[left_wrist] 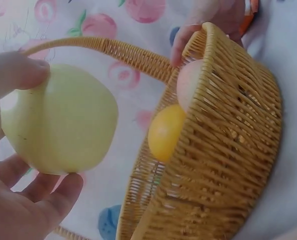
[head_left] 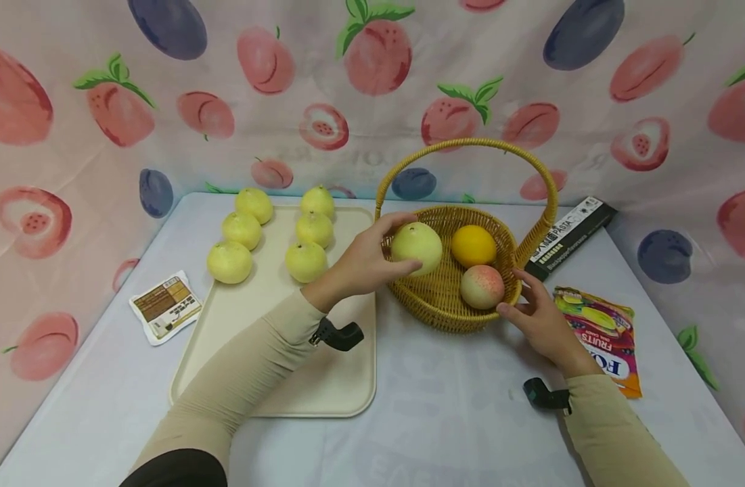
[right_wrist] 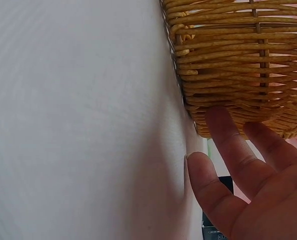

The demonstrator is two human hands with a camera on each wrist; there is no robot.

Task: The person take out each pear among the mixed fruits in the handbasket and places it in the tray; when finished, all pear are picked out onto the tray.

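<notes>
My left hand (head_left: 369, 260) holds a pale green round fruit (head_left: 418, 247) over the left side of a wicker basket (head_left: 436, 318), thumb and fingers spread around it. In the left wrist view the same fruit (left_wrist: 71, 122) is above the basket's rim, apart from the weave. My right hand (head_left: 545, 331) grips the basket's right rim near the foot of the handle. In the right wrist view its fingers (right_wrist: 233, 150) lie against and below the outer weave. Inside the basket, a yellow-orange fruit (head_left: 473, 245) sits behind a pink-and-cream peach (head_left: 482, 287).
Two rows of pale green fruits (head_left: 306, 262) stand on the cream tray (head_left: 287, 399) at left. A small printed packet (head_left: 166, 308) lies left of the tray. Right of the basket are a black pasta box (head_left: 570, 237) and a colourful candy bag (head_left: 600, 335). A fruit-print cloth (head_left: 372, 115) hangs behind.
</notes>
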